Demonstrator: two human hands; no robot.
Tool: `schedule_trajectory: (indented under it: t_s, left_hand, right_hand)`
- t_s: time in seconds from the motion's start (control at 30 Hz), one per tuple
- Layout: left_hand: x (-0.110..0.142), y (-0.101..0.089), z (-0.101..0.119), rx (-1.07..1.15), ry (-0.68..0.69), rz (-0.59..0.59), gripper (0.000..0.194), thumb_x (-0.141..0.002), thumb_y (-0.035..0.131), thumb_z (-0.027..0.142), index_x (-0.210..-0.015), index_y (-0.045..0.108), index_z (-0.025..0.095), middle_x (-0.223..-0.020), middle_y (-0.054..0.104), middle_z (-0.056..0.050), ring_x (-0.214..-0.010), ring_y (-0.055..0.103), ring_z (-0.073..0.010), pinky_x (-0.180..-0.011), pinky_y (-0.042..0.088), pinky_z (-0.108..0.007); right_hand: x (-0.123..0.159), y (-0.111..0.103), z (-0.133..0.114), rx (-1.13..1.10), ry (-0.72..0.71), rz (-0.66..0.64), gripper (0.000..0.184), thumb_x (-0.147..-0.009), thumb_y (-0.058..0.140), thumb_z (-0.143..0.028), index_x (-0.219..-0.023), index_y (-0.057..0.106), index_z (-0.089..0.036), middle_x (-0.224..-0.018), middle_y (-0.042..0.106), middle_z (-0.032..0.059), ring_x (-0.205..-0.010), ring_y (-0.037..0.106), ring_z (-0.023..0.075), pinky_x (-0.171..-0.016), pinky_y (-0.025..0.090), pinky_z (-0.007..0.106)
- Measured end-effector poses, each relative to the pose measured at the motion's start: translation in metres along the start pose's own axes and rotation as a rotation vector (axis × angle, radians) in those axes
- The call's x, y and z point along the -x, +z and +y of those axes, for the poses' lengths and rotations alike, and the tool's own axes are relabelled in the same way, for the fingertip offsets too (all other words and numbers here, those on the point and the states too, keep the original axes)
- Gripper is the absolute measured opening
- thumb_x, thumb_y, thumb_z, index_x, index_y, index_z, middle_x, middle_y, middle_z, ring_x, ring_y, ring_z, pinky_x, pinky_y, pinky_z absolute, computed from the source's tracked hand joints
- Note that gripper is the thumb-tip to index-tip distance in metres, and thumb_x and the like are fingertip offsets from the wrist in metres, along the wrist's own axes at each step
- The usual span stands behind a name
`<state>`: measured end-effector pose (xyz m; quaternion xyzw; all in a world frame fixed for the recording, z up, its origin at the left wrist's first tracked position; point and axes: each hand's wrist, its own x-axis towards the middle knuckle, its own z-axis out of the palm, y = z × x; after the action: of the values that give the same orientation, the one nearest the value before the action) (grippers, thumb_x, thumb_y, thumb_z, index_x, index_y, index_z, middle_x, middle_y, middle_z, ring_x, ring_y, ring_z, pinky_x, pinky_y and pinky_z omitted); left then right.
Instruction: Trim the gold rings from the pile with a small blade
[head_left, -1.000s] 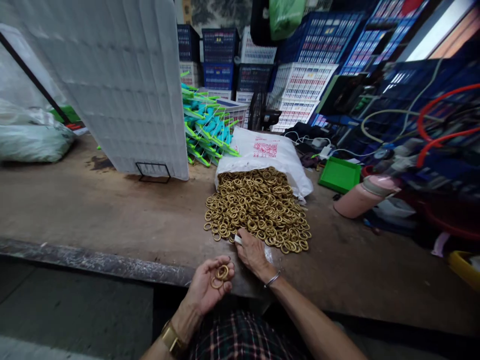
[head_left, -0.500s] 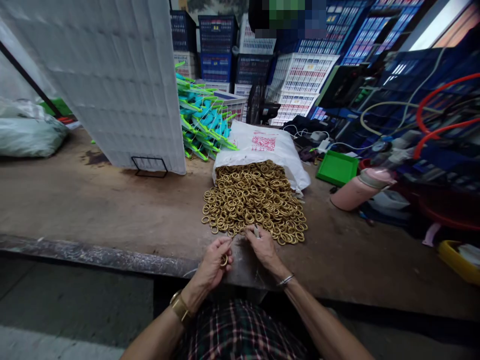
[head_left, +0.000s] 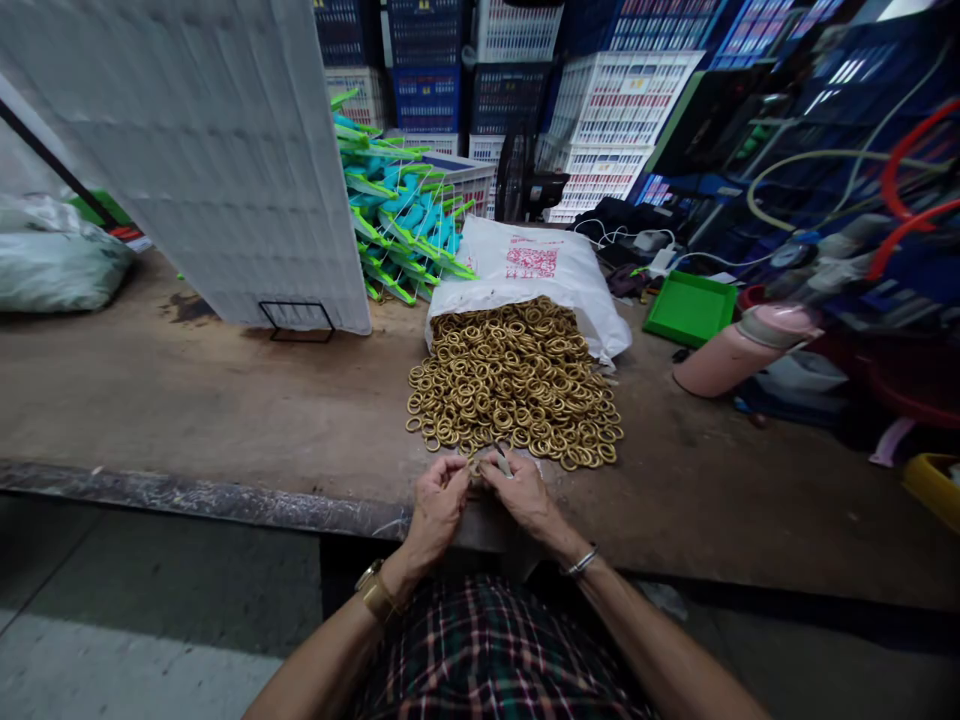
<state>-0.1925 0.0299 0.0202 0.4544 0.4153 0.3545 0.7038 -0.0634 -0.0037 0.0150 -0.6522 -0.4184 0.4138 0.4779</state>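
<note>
A big heap of brass-coloured rings (head_left: pixel 514 385) spills from a white plastic bag (head_left: pixel 536 270) onto the brown workbench (head_left: pixel 225 410). Just in front of the heap, my left hand (head_left: pixel 439 500) and my right hand (head_left: pixel 519 490) meet with fingers pinched together. A few rings (head_left: pixel 474 466) are pinched between the two hands at the fingertips. My right hand also grips a small clear plastic bag with a pale edge (head_left: pixel 504 464). A gold watch sits on my left wrist, a thin bangle on my right.
A tall white ribbed panel (head_left: pixel 217 150) stands at the back left on a wire stand. Green and blue plastic parts (head_left: pixel 397 225) are stacked behind the bag. A green tray (head_left: pixel 690 308), a pink flask (head_left: pixel 742 350) and stacked crates (head_left: pixel 600 130) crowd the right side. A grey sack (head_left: pixel 52 265) lies far left.
My left hand, which held rings in an open palm low by my lap, has risen and closed against my right hand. My right hand drew back from the heap's edge.
</note>
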Motion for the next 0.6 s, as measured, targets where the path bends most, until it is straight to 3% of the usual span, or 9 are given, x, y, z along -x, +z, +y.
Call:
schedule_trajectory:
  t_s: [0.1,0.2,0.33,0.47,0.6]
  left_hand:
    - [0.002,-0.006,0.001,-0.088,0.176,0.018,0.022,-0.069,0.065,0.017,-0.091,0.065,0.018,-0.067,0.057,0.001,-0.057,0.047,-0.0089,-0.055,0.039,-0.018]
    - [0.003,-0.011,0.003,-0.195,0.294,-0.068,0.027,-0.067,0.064,0.006,-0.089,0.069,0.02,-0.084,0.064,-0.005,-0.078,0.055,-0.0141,-0.077,0.042,-0.023]
    - [0.003,-0.016,0.008,-0.17,0.238,-0.127,0.029,-0.064,0.065,0.002,-0.086,0.07,0.021,-0.087,0.065,-0.007,-0.09,0.056,-0.018,-0.085,0.042,-0.027]
    - [0.003,-0.016,0.009,-0.067,0.1,-0.133,0.026,-0.062,0.066,0.0,-0.079,0.07,0.02,-0.086,0.065,-0.007,-0.092,0.057,-0.0195,-0.085,0.043,-0.029]
    - [0.005,-0.016,0.007,-0.145,0.155,-0.126,0.021,-0.064,0.066,0.003,-0.075,0.07,0.02,-0.08,0.066,-0.006,-0.082,0.058,-0.0173,-0.081,0.043,-0.026]
  right_hand:
    - [0.001,-0.004,-0.004,-0.186,0.208,-0.099,0.019,-0.069,0.054,-0.036,-0.064,0.048,-0.018,-0.05,0.041,-0.0079,-0.04,0.028,0.0045,-0.038,0.019,0.018]
    - [0.003,-0.008,-0.01,-0.34,0.369,-0.218,0.02,-0.065,0.056,-0.034,-0.064,0.044,-0.018,-0.048,0.041,-0.0094,-0.035,0.022,0.0019,-0.035,0.012,0.017]
    - [0.006,-0.01,-0.018,-0.416,0.472,-0.339,0.018,-0.063,0.055,-0.031,-0.06,0.043,-0.018,-0.045,0.04,-0.0096,-0.033,0.022,0.0005,-0.035,0.013,0.015]
    - [0.006,-0.008,-0.019,-0.406,0.509,-0.366,0.012,-0.06,0.053,-0.025,-0.06,0.046,-0.017,-0.045,0.04,-0.0093,-0.033,0.022,0.0,-0.035,0.014,0.014]
    - [0.004,-0.003,-0.014,-0.304,0.493,-0.321,0.012,-0.061,0.052,-0.027,-0.057,0.047,-0.016,-0.043,0.041,-0.0085,-0.033,0.023,0.0009,-0.034,0.014,0.015]
